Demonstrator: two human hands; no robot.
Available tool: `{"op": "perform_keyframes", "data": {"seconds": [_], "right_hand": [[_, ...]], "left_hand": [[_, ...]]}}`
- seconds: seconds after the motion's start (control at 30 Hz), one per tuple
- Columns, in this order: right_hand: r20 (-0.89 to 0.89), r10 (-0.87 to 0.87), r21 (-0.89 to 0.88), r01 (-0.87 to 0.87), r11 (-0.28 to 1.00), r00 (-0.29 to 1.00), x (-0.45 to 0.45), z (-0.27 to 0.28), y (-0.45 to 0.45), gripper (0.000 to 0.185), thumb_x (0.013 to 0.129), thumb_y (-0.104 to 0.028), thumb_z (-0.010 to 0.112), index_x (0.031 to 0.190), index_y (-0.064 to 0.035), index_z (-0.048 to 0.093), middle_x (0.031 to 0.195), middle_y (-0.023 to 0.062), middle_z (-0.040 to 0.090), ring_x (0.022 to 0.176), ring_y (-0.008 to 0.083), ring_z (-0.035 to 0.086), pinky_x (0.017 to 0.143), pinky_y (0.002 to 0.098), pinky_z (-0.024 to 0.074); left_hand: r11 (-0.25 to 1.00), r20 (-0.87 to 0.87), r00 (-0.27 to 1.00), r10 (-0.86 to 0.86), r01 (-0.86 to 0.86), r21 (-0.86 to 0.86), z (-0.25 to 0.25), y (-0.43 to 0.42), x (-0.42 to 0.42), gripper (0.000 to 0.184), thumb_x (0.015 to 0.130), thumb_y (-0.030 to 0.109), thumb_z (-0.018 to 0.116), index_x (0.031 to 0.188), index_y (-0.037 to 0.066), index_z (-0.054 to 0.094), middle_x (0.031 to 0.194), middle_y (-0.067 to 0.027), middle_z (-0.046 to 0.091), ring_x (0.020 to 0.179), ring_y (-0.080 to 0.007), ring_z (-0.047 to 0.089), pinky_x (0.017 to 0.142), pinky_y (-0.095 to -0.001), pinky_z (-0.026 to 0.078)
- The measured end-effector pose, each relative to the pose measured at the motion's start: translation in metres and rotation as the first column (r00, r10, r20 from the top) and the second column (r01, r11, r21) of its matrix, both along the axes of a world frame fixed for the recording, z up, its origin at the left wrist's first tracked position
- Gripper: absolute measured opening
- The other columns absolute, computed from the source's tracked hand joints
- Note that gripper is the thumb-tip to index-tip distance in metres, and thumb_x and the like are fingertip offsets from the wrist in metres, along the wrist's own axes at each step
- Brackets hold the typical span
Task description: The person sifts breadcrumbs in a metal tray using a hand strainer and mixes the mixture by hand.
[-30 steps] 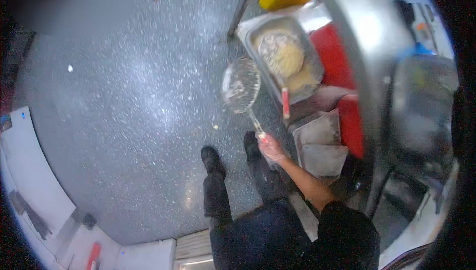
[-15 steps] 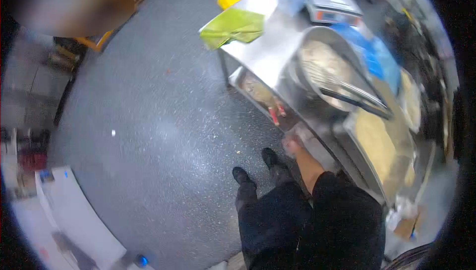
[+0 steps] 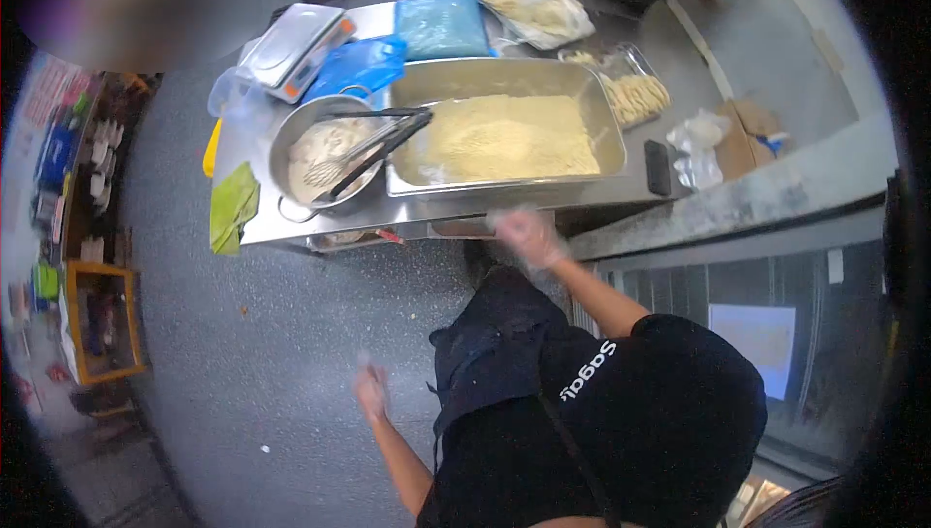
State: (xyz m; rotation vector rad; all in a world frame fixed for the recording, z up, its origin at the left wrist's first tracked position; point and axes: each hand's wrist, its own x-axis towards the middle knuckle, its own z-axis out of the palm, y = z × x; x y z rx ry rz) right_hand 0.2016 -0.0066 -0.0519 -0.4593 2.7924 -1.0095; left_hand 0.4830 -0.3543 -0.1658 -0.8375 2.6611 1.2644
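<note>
My right hand (image 3: pixel 529 239), in a clear glove, hangs by the front edge of the steel table (image 3: pixel 572 219), its fingers curled with nothing seen in them. Lower left, over the floor, is my left hand (image 3: pixel 370 390), also gloved; motion blurs its fingers and no object shows in it. A deep steel tray (image 3: pixel 407 189) of pale yellow powder (image 3: pixel 504 140) stands on the table beyond my right hand. Left of the tray, a steel pot (image 3: pixel 276 155) holds a whitish mix, with a whisk (image 3: pixel 351 158) and black-handled tongs (image 3: pixel 373 164) resting across it.
A scale (image 3: pixel 296 48), blue bags (image 3: pixel 441 29), a green cloth (image 3: pixel 235 208) and a bag of pale food (image 3: pixel 533 12) lie on the table. A black phone (image 3: pixel 658 167) is at its right. A yellow-framed stand (image 3: pixel 105 320) is at the left.
The view has swung from the floor and lower shelf to the tabletop. The strainer my right hand held has gone from it and is out of sight. My left hand has come into view.
</note>
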Motion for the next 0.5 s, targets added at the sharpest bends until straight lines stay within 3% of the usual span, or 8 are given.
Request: {"op": "perform_keyframes", "data": {"seconds": [0.07, 0.1, 0.17, 0.23, 0.27, 0.33, 0.4, 0.5], "right_hand": [[0.075, -0.291, -0.050, 0.295, 0.954, 0.954, -0.035, 0.053, 0.016, 0.033, 0.080, -0.036, 0.050, 0.083, -0.0061, 0.064, 0.083, 0.0144, 0.061, 0.077, 0.0308, 0.056, 0.072, 0.0403, 0.0423], [-0.052, -0.471, 0.002, 0.472, 0.882, 0.880, -0.071, 0.014, 0.039, 0.030, 0.080, -0.031, 0.050, 0.079, -0.0034, 0.063, 0.078, 0.0147, 0.059, 0.075, 0.0276, 0.056, 0.069, 0.0391, 0.0427], [-0.293, -0.231, 0.300, 0.319, 0.899, 0.928, -0.135, -0.023, 0.085, 0.030, 0.079, -0.029, 0.051, 0.082, -0.0010, 0.061, 0.077, 0.0142, 0.059, 0.074, 0.0254, 0.056, 0.069, 0.0383, 0.0428], [0.166, -0.283, 0.406, 0.196, 0.893, 0.945, -0.184, -0.049, 0.104, 0.032, 0.079, -0.030, 0.049, 0.079, -0.0002, 0.060, 0.075, 0.0155, 0.059, 0.072, 0.0257, 0.057, 0.067, 0.0390, 0.0431], [0.382, -0.296, 0.434, 0.113, 0.894, 0.876, -0.203, -0.061, 0.108, 0.033, 0.079, -0.031, 0.048, 0.077, 0.0003, 0.060, 0.075, 0.0161, 0.059, 0.071, 0.0259, 0.057, 0.067, 0.0394, 0.0433], [0.362, 0.011, 0.505, -0.206, 0.838, 0.932, -0.233, -0.097, 0.087, 0.038, 0.080, -0.034, 0.044, 0.071, -0.0006, 0.060, 0.072, 0.0175, 0.059, 0.066, 0.0269, 0.057, 0.064, 0.0404, 0.0434], [-0.127, 0.260, 0.357, -0.200, 0.912, 0.957, -0.256, -0.179, 0.067, 0.041, 0.080, -0.034, 0.042, 0.065, -0.0008, 0.059, 0.065, 0.0174, 0.058, 0.058, 0.0259, 0.055, 0.058, 0.0393, 0.0428], [0.128, 0.432, 0.311, -0.450, 0.838, 0.893, -0.274, -0.120, 0.042, 0.039, 0.080, -0.036, 0.044, 0.070, -0.0016, 0.060, 0.066, 0.0162, 0.058, 0.059, 0.0258, 0.054, 0.058, 0.0388, 0.0425]], "left_hand": [[0.908, -0.104, 0.992, 0.067, -0.018, 0.418, 0.050, 0.009, -0.089, 0.035, 0.089, 0.030, 0.046, 0.090, -0.003, 0.058, 0.072, -0.0042, 0.058, 0.066, -0.0126, 0.052, 0.058, -0.0298, 0.043], [0.920, -0.275, 0.961, -0.017, 0.122, 0.372, 0.057, 0.022, -0.132, 0.035, 0.088, 0.032, 0.048, 0.088, -0.002, 0.060, 0.072, -0.0040, 0.059, 0.064, -0.0118, 0.052, 0.058, -0.0269, 0.042], [0.891, -0.378, 0.917, -0.129, 0.275, 0.361, 0.132, 0.079, -0.213, 0.033, 0.088, 0.031, 0.048, 0.088, 0.001, 0.062, 0.070, -0.0045, 0.059, 0.061, -0.0111, 0.052, 0.056, -0.0260, 0.042], [0.747, -0.244, 0.955, -0.171, 0.287, 0.600, 0.128, 0.113, -0.274, 0.032, 0.087, 0.030, 0.048, 0.089, 0.002, 0.062, 0.072, -0.0044, 0.061, 0.063, -0.0097, 0.052, 0.057, -0.0262, 0.042], [0.760, -0.318, 0.889, -0.331, 0.451, 0.469, 0.140, 0.130, -0.300, 0.030, 0.086, 0.029, 0.048, 0.090, 0.003, 0.061, 0.074, -0.0056, 0.061, 0.063, -0.0130, 0.054, 0.058, -0.0278, 0.042], [0.761, -0.290, 0.789, -0.541, 0.607, 0.231, 0.153, 0.162, -0.349, 0.027, 0.086, 0.028, 0.048, 0.091, 0.004, 0.060, 0.076, -0.0078, 0.062, 0.065, -0.0193, 0.056, 0.061, -0.0312, 0.043], [0.786, -0.132, 0.787, -0.602, 0.614, 0.076, 0.151, 0.193, -0.383, 0.026, 0.085, 0.027, 0.047, 0.091, 0.005, 0.060, 0.078, -0.0095, 0.062, 0.067, -0.0254, 0.057, 0.064, -0.0349, 0.043], [0.732, 0.087, 0.728, -0.680, 0.679, 0.045, 0.119, 0.205, -0.423, 0.024, 0.085, 0.027, 0.046, 0.091, 0.008, 0.061, 0.084, -0.0127, 0.062, 0.074, -0.0323, 0.057, 0.069, -0.0388, 0.044]]}}
